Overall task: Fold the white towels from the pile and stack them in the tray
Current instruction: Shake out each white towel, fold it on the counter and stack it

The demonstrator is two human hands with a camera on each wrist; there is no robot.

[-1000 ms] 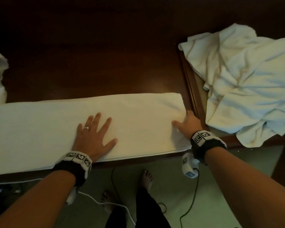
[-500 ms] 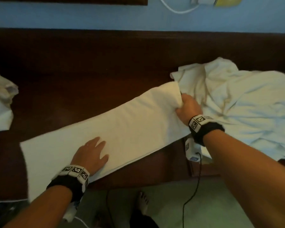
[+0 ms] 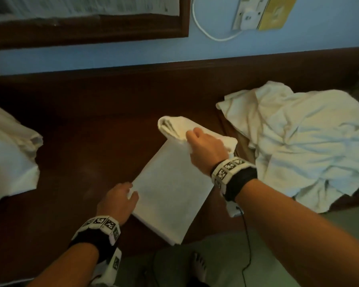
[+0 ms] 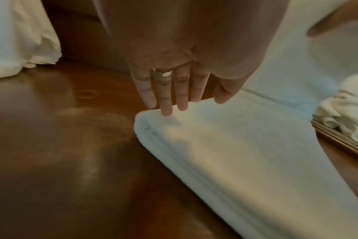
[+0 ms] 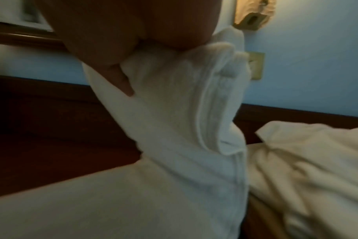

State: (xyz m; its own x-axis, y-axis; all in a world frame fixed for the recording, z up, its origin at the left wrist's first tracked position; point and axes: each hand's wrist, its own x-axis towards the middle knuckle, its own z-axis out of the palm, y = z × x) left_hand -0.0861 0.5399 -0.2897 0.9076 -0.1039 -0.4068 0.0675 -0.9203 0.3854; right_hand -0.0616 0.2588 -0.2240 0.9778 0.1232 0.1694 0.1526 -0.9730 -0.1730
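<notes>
While left hand [image 4: 174, 72] fingers lie straight, right hand [image 3: 205, 150] grips towel [image 3: 170, 193].

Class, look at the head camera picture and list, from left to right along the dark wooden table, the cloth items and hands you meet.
Folded white cloth at the left edge → left hand → towel being folded → right hand → crumpled towel pile.
</notes>
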